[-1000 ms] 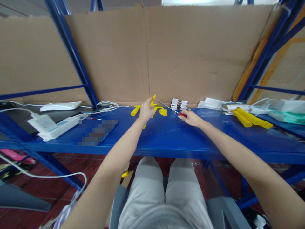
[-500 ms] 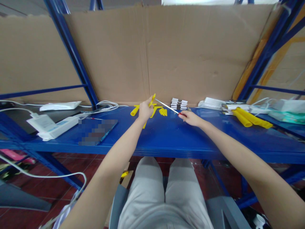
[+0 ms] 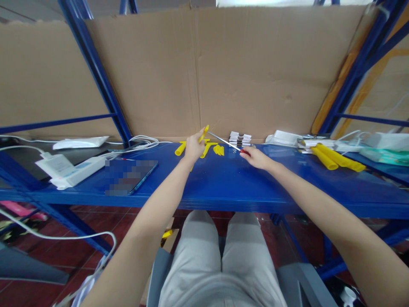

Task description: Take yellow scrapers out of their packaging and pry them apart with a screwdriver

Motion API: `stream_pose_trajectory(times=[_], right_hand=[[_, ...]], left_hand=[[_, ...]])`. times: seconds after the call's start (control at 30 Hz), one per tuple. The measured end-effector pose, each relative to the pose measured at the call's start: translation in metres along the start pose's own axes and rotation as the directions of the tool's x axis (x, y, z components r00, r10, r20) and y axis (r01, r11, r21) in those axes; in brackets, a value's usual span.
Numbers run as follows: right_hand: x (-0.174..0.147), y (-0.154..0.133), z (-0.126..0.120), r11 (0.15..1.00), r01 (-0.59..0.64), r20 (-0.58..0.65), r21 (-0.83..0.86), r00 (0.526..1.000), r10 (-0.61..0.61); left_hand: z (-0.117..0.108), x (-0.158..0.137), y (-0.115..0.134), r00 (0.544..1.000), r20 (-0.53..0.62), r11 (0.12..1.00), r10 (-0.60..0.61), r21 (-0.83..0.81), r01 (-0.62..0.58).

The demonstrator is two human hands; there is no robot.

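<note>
My left hand is closed around a yellow plastic piece, whose upper end sticks out past the fingers. In my right hand is a screwdriver with a red handle and a long metal shaft. Its shaft slants up and left, the tip beside the yellow piece; I cannot tell if they touch. Behind and beside my left hand lie a yellow tubular part and a yellow handle-like part. A small pile of yellow pieces sits between the two hands.
Stacked white-and-dark packs stand against the cardboard panel. Yellow tubes lie on the right of the blue table. A tablet-like flat object, a white power strip and coiled cables are on the left.
Both hands have stayed almost in place. My left hand and the yellow piece have shifted very slightly, and the screwdriver has moved a touch with my right hand.
</note>
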State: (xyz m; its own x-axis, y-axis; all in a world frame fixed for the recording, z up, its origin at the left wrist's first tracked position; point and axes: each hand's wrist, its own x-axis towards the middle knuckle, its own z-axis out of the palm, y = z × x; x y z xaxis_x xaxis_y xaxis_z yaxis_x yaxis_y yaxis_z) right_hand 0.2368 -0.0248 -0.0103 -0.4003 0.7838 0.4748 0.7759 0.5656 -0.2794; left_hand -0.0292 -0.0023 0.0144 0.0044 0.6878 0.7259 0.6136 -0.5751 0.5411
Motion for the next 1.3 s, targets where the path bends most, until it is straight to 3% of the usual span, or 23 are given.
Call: stream_pose_trajectory(times=[0.2,0.53,0.73,0.93,1.1,1.3], right_hand=[[-0.005,0.005,-0.012,0.998,-0.041,-0.119,-0.053,0.992,0.035],[-0.002,0.003,-0.012,0.999,0.012,-0.070,-0.039,0.997,-0.014],[-0.003,0.009,-0.006,0.998,0.013,-0.124,0.064,0.992,-0.005],[-0.002,0.009,-0.003,0.996,-0.046,0.011,0.072,0.999,0.045],[-0.002,0.002,-0.007,0.997,-0.016,0.083,0.072,0.997,0.010],[-0.004,0.003,-0.002,0.958,-0.084,0.117,0.273,0.992,0.053]], left_hand=[[-0.004,0.002,0.002,0.997,0.043,0.997,0.058,-0.050,-0.056],[-0.007,0.005,0.003,0.994,0.042,0.991,0.096,-0.100,-0.092],[-0.006,0.004,0.003,0.995,0.023,0.987,0.101,-0.126,-0.098],[-0.003,0.003,0.000,0.989,0.042,0.981,0.141,-0.139,-0.134],[-0.004,0.003,0.000,0.990,0.025,0.984,0.135,-0.117,-0.132],[-0.006,0.001,0.002,0.992,0.020,0.986,0.124,-0.114,-0.121]])
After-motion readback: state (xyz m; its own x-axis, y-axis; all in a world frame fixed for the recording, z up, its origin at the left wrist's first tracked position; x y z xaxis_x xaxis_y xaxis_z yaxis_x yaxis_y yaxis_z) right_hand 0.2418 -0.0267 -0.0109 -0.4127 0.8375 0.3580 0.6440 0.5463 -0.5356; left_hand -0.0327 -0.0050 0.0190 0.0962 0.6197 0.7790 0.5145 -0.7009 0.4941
